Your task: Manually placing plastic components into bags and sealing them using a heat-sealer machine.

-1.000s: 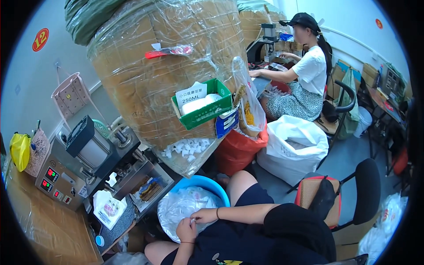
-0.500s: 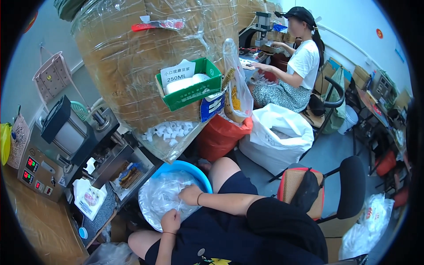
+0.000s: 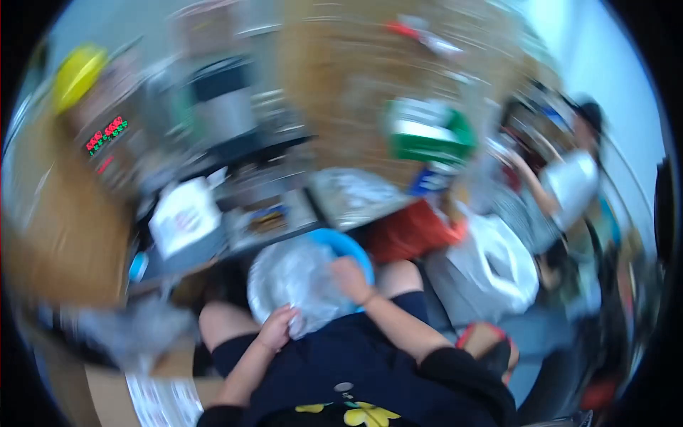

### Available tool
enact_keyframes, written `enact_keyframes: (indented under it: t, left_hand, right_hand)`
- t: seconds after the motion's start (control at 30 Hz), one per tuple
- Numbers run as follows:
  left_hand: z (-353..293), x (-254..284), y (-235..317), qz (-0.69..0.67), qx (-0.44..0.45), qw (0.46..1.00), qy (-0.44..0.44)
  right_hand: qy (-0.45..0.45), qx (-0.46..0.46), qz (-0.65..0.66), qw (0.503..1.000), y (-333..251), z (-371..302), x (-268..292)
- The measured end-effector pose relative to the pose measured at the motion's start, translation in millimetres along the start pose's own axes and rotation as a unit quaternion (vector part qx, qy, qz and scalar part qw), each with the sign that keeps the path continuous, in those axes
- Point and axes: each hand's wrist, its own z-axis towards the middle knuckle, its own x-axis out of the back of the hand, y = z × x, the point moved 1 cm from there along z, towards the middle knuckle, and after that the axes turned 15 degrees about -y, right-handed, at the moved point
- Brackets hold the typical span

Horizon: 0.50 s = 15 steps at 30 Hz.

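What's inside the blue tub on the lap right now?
The blue tub is filled with crinkled clear plastic. The right hand presses into it; the left hand touches its near edge. The plastic covers whatever lies beneath, and the picture is blurred.

Both hands [image 3: 313, 302] on bagged basin [image 3: 352, 245]

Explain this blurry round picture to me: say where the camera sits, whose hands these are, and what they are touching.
The camera is worn on a person's head and looks down, so the round, bent edges come from its wide lens; the blur comes from movement. The forearms rising from the lower edge are the wearer's own. The left hand and the right hand both rest on a crinkled clear plastic bag that lines a blue basin in front of the knees. Whether the fingers grip it is too blurred to tell. Beside it stand an orange bucket and a white sack. Another person sits at the right.
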Motion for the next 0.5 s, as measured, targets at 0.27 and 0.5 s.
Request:
enact_keyframes:
  t: [0.27,0.5]
  left_hand:
    - [-116.2,-112.0,95.8,-0.100,-0.347,0.932,-0.004]
    - [-260.8,-177.3,131.5,0.064,-0.755,0.638,0.136]
  right_hand:
    - [-0.019,-0.271,0.097,0.958,85.6,-33.0,51.0]
    - [-0.077,-0.097,0.022,0.992,147.0,18.0,14.7]
